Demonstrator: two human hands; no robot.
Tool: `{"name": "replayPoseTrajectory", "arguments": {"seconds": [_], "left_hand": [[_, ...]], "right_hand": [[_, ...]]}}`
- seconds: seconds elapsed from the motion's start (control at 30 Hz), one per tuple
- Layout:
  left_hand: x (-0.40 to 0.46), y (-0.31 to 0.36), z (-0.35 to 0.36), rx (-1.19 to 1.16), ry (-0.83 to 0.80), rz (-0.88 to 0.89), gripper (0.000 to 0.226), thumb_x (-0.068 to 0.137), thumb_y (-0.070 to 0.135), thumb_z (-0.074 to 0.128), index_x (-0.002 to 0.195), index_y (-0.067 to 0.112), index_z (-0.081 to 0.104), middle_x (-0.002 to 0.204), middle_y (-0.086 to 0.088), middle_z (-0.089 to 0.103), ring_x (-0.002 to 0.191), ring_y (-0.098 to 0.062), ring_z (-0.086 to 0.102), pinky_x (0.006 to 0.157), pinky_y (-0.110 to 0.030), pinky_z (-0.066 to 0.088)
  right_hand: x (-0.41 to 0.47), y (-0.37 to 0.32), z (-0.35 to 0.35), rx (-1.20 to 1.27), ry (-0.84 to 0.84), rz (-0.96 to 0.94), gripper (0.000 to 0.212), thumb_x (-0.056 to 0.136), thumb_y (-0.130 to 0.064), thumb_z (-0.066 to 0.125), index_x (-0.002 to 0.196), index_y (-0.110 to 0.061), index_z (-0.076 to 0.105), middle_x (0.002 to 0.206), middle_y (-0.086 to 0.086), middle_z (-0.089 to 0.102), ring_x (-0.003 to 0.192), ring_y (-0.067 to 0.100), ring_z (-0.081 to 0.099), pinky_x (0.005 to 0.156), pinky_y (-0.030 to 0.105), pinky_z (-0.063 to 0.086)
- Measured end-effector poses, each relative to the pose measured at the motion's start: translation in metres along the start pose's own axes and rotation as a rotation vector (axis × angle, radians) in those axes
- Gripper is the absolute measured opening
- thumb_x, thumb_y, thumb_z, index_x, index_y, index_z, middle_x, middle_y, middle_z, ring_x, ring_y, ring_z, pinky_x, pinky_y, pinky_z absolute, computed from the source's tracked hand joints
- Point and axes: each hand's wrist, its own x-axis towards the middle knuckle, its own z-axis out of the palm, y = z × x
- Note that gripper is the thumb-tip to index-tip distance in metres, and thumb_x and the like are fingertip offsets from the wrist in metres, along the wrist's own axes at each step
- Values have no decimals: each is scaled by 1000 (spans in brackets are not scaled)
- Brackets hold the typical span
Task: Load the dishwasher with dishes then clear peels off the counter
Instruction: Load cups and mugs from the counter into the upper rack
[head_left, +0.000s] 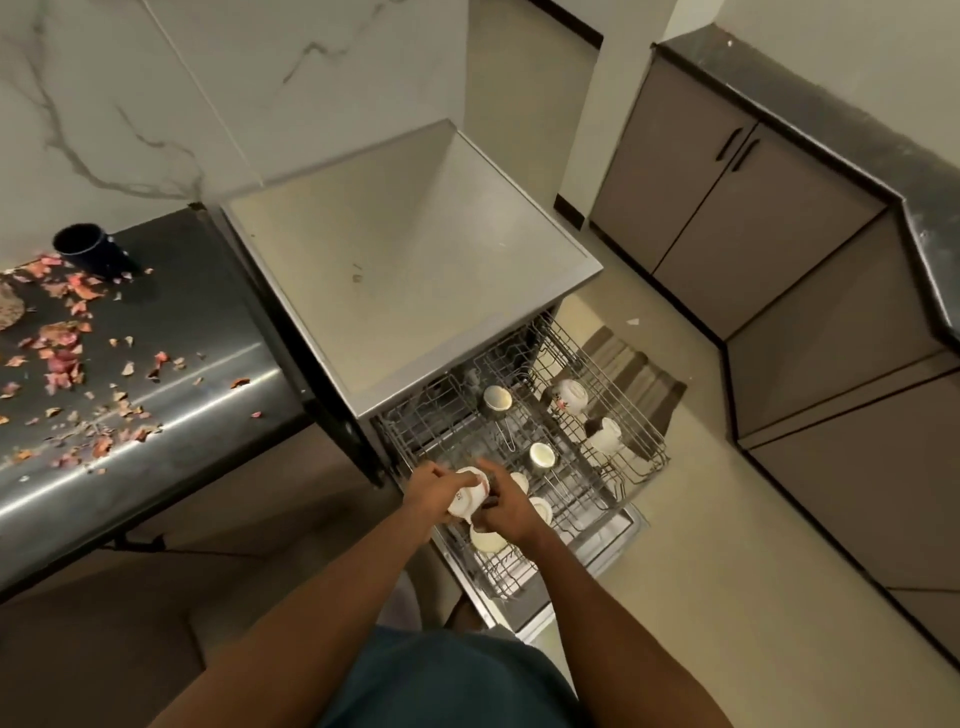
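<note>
a white mug (467, 496) with red marking is held tilted over the near end of the pulled-out wire rack (639, 457) of the dishwasher (405, 270). the left hand (434, 491) grips the mug from the left, fingers curled round its side. the right hand (506, 506) meets it from the right, fingers bent against the mug's base end; whether it truly clasps the mug or only steadies it, i cannot tell. just below the mug, at the near end of the rack, a white bowl (488, 540) sits in the wires, and a second white cup (540, 506) lies just right of the right hand. farther along the rack stand 2 steel cups (542, 456) with pale insides, the far one (497, 399) near the dishwasher body. on the right side of the rack 2 more white mugs (571, 396) lie tilted, the nearer one (605, 434) close to the rack's right edge.

the dishwasher's flat grey top is bare but for a small dark mark. left of it runs a dark steel counter (208, 322) strewn with pink and orange peels (62, 358), thickest toward the far left. a dark blue mug (85, 249) stands at the far edge of the counter by the marbled wall. right of the dishwasher, on the pale floor, lies a striped brown mat (644, 374), and beyond it stand brown cabinets (727, 208) under a dark worktop.
</note>
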Motion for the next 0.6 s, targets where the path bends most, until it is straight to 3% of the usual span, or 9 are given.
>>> {"name": "replayPoseTrajectory", "arguments": {"seconds": [0.1,0.17,0.23,0.37,0.47,0.53,0.6], "left_hand": [[4,-1,14,-57,33,-38,53,73,23,89,108,2,55,103,-18,66,89,-31,69,60,-46,63],[12,-3,19,-68,45,-67,52,71,24,89,105,3,56,102,-19,67,87,-32,71,60,-48,62],[22,-3,25,-46,33,-100,50,68,24,91,101,5,58,100,-19,69,85,-32,72,62,-52,62],[43,0,39,1,-12,-157,43,72,23,89,99,3,63,93,-19,71,78,-32,72,70,-57,62],[65,5,50,50,-65,-194,35,74,20,88,93,2,65,88,-19,72,74,-32,72,75,-61,59],[80,14,55,81,-91,-218,30,76,19,86,89,4,65,90,-19,72,75,-32,71,77,-58,61],[98,24,59,117,-118,-245,25,80,19,82,89,4,64,90,-18,71,73,-31,70,69,-49,62]], "right_hand": [[-9,5,-1,92,-18,88,88,64,1,72,144,-16,41,127,15,60,107,27,66,77,47,60],[-12,11,1,144,3,113,79,70,-2,77,140,-22,46,125,13,63,109,31,67,82,54,61],[-11,18,5,190,42,136,78,70,-13,87,138,-26,51,124,8,67,114,30,67,88,53,60],[-2,25,3,230,156,172,74,62,-49,88,130,-32,64,109,-9,75,103,10,70,92,38,59],[11,32,0,268,225,227,66,62,-48,89,123,-32,68,103,-10,76,98,11,72,91,40,59],[24,39,0,325,275,273,76,59,-47,92,126,-26,63,110,-6,74,102,14,72,92,47,59],[39,38,-1,363,326,343,84,57,-46,94,127,-22,54,118,-2,71,105,18,71,94,49,58]]}}
